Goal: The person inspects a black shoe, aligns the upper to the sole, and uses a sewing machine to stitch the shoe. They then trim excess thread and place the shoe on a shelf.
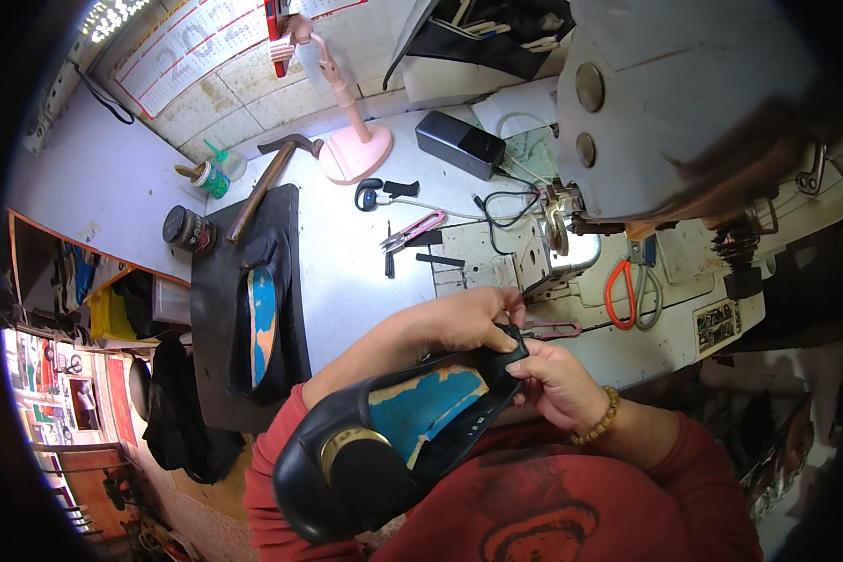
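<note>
Left hand (479, 321) curled closed on black shoe (420, 418) at one end, right hand (564, 386) pinching the same end

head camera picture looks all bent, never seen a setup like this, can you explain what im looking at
There is no robot here: these are a person's own bare hands. The single picture comes from a wide fisheye camera worn on their head, looking down, so straight edges curve.

The left hand and right hand both grip the back end of a black shoe, its inside patched blue and tan.

On the pale tabletop are a hammer, a pink stand and pink snips. Another black shoe lies on a dark mat. The big machine at upper right looks like a sewing machine.
</note>
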Action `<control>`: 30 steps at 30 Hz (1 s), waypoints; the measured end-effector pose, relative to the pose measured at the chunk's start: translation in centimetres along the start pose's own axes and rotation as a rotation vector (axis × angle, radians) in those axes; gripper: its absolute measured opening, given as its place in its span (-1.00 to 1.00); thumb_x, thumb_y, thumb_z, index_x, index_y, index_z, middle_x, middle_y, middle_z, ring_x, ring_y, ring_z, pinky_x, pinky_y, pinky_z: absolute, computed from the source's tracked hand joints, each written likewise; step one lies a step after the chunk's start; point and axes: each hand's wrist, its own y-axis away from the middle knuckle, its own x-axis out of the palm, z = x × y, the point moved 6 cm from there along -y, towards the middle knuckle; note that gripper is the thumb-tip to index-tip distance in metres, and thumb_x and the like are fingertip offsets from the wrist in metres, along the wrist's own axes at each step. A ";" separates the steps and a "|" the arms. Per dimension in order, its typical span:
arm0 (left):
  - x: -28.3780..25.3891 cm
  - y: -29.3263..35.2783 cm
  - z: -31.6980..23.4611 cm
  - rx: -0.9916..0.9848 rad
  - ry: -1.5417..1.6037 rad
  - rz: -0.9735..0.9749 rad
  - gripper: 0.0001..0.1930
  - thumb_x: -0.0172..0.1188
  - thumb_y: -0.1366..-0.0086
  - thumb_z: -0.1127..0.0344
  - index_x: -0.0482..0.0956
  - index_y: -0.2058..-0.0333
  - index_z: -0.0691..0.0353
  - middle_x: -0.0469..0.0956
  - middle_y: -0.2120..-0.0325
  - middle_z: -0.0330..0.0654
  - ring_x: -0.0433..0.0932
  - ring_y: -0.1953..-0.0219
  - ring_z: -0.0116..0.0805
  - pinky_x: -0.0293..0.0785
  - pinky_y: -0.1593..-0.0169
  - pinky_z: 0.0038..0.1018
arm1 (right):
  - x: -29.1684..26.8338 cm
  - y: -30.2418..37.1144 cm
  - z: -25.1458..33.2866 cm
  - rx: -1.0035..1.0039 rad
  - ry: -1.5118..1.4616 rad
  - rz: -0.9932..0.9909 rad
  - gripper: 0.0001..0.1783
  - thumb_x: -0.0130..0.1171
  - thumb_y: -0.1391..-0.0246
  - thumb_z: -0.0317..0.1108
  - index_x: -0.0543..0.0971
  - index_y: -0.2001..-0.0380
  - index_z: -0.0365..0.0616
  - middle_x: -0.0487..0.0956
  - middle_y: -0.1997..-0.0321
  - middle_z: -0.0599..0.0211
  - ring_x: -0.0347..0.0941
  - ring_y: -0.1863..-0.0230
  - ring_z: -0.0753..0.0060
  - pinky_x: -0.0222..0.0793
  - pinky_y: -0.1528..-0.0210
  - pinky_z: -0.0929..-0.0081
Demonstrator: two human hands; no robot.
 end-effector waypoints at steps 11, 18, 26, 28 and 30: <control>-1.8 3.0 3.1 -0.019 0.357 -0.091 -0.77 0.20 -0.14 0.47 0.38 0.23 0.28 0.45 0.40 -0.27 0.42 0.35 -0.52 0.35 0.27 -0.60 | -0.1 -1.5 -0.5 0.055 0.012 0.012 -0.92 0.02 -0.08 -0.48 0.48 0.38 -0.24 0.54 0.45 0.23 0.36 0.63 0.49 0.49 0.42 0.46; -2.4 4.3 4.2 -0.043 0.390 -0.162 -0.77 0.18 -0.11 0.52 0.38 0.24 0.24 0.45 0.46 -0.31 0.40 0.41 -0.56 0.32 0.31 -0.63 | 0.6 -1.5 -1.1 0.107 0.046 0.079 -0.90 0.02 -0.08 -0.48 0.49 0.36 -0.27 0.55 0.44 0.21 0.35 0.65 0.47 0.50 0.42 0.45; -2.2 4.5 3.8 -0.031 0.421 -0.197 -0.79 0.17 -0.10 0.52 0.39 0.27 0.20 0.43 0.51 -0.35 0.39 0.44 -0.58 0.30 0.35 -0.63 | 1.0 -1.2 -1.2 0.105 0.053 0.116 -0.88 0.02 -0.06 -0.48 0.51 0.33 -0.27 0.56 0.46 0.22 0.42 0.62 0.45 0.42 0.47 0.57; -2.0 4.6 4.0 -0.059 0.451 -0.202 -0.81 0.19 -0.09 0.49 0.40 0.32 0.19 0.39 0.48 -0.34 0.36 0.41 -0.55 0.30 0.33 -0.58 | 1.2 -1.2 -1.2 0.096 0.063 0.141 -0.88 0.01 -0.06 -0.49 0.51 0.34 -0.26 0.57 0.46 0.23 0.44 0.60 0.45 0.39 0.48 0.59; -2.0 4.7 3.6 -0.026 0.438 -0.207 -0.81 0.18 -0.08 0.50 0.40 0.32 0.20 0.40 0.49 -0.34 0.37 0.42 -0.55 0.30 0.33 -0.59 | 1.2 -1.1 -1.1 0.071 0.083 0.136 -0.87 0.01 -0.05 -0.49 0.52 0.34 -0.25 0.57 0.46 0.25 0.46 0.58 0.46 0.37 0.49 0.61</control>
